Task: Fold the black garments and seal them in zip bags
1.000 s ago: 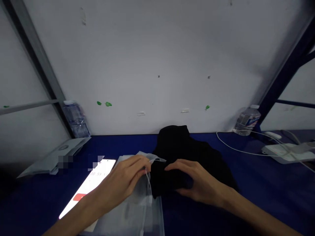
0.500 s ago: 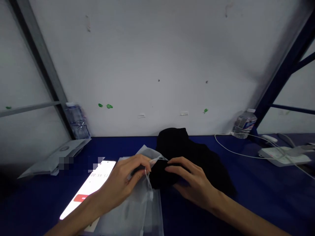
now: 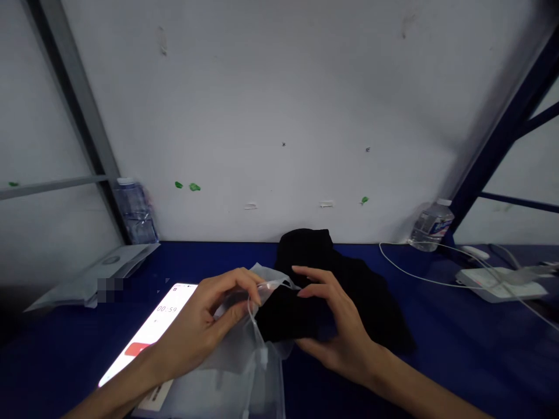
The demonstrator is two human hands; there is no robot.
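A translucent frosted zip bag with a slider lies on the blue table, its mouth raised. My left hand is closed in a pinch on the left edge of that mouth. Folded black cloth sits at the bag's opening, partly within it; how far in, I cannot tell. To its right is my right hand, thumb and fingers apart, with the fingertips close to the bag's rim and the thumb by the cloth's lower edge. Behind both hands lies a black garment against the wall; whether it joins the folded cloth is unclear.
A lit phone lies beside my left forearm, near flat plastic packets. Bottles stand at the back left and back right. A white power strip with a looping cable is at right.
My left hand has shifted slightly left with the bag's edge, and the mouth looks wider. My right fingers have lifted off the black cloth and spread from the thumb.
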